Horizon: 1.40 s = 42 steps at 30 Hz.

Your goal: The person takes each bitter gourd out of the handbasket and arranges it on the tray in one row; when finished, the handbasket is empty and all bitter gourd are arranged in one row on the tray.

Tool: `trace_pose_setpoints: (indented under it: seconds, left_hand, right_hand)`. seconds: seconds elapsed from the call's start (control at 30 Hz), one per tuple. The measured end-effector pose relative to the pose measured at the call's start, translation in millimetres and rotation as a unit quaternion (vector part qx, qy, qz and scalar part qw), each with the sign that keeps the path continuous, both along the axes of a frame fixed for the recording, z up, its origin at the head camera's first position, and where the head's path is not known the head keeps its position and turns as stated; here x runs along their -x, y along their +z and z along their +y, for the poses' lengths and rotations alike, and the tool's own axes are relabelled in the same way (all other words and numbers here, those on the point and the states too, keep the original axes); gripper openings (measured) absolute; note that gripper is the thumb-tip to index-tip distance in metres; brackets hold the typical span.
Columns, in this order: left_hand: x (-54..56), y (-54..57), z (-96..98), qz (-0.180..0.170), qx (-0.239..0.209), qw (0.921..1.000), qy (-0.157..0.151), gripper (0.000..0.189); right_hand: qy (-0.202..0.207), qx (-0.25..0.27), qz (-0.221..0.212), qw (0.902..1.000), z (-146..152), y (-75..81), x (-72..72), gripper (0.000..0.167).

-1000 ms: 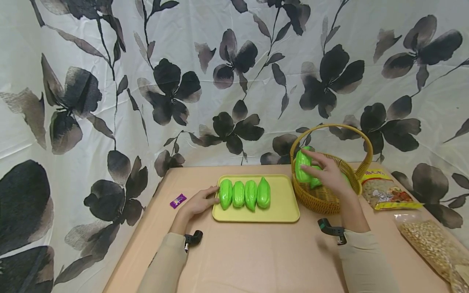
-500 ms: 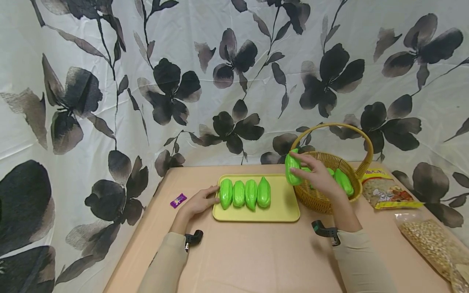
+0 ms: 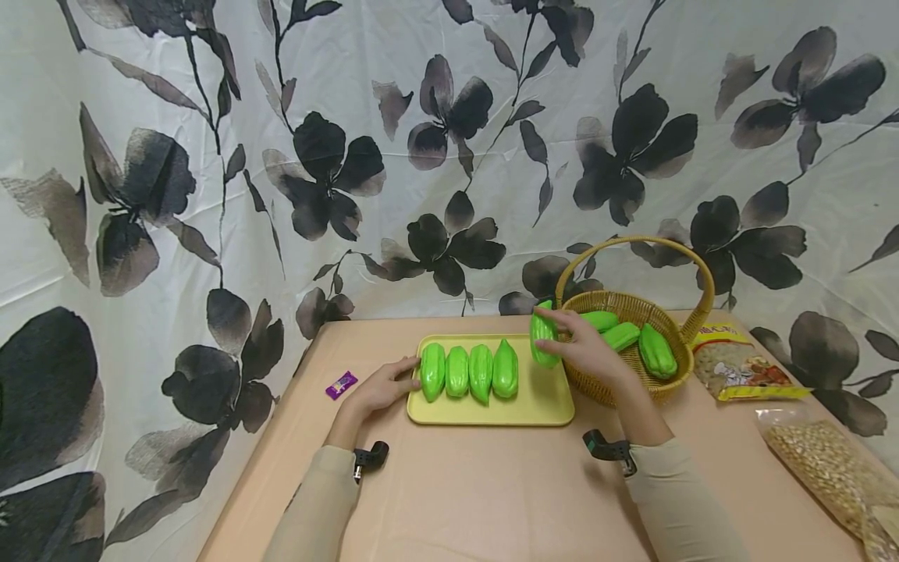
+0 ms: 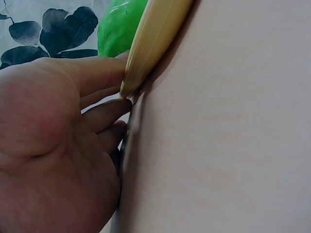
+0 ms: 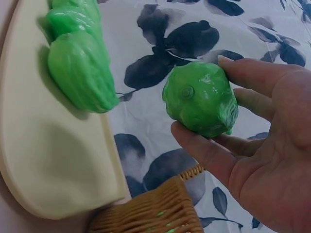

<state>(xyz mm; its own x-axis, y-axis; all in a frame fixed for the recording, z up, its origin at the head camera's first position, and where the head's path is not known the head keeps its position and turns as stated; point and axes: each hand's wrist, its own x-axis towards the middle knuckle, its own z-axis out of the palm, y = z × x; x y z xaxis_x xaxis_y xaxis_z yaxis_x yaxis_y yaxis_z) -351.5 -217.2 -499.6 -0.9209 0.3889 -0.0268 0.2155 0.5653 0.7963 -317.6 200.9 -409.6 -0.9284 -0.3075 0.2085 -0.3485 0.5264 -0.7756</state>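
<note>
Glossy green vegetables [image 3: 481, 375], smooth yellow tray [image 3: 548, 400], rough woven wicker basket [image 3: 586, 380], creased cloth backdrop [image 3: 393, 35]

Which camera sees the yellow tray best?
The head view: nearly all of the yellow tray shows from above. The left wrist view catches just part of its edge; the right wrist view shows only one end.

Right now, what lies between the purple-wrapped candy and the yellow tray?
The left hand, touching the tray at its left rim; the head view shows it.

1 glossy green vegetable [image 3: 542, 337] above right end of yellow tray [image 3: 551, 402]
</note>
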Motion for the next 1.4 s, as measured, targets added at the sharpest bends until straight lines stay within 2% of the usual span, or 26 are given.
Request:
trace_pose_setpoints:
  seconds: [0.17, 0.43, 0.73, 0.93, 1.17, 1.4]
  left_hand:
    - [0.1, 0.4, 0.7, -0.002, -0.003, 1.0000, 0.001, 0.063]
    - [0.1, -0.1, 1.3, -0.006, 0.003, 1.0000, 0.001, 0.062]
    - [0.2, 0.8, 0.9, -0.003, 0.000, 1.0000, 0.003, 0.063]
    - [-0.1, 0.6, 0.4, -0.003, 0.000, 1.0000, 0.003, 0.063]
    - [-0.9, 0.3, 0.9, -0.001, 0.000, 1.0000, 0.002, 0.063]
    - [-0.7, -0.2, 0.2, 0.001, 0.000, 1.0000, 0.001, 0.063]
  right_hand:
    - [0.005, -0.026, 0.013, 0.9996, -6, -4.8, 2.6, 0.065]
    - [0.019, -0.024, -0.006, 0.9995, -13, -16.6, 5.9, 0.066]
    - [-0.011, -0.021, -0.046, 0.9987, -22, -26.9, 8.2, 0.066]
    - [0.005, -0.047, -0.033, 0.9983, -26, -34.9, 10.9, 0.066]
    - [-0.007, -0.054, -0.042, 0.9976, -28, -41.7, 13.7, 0.065]
    - [-0.008, -0.075, -0.026, 0.9969, -32, -49.1, 15.1, 0.063]
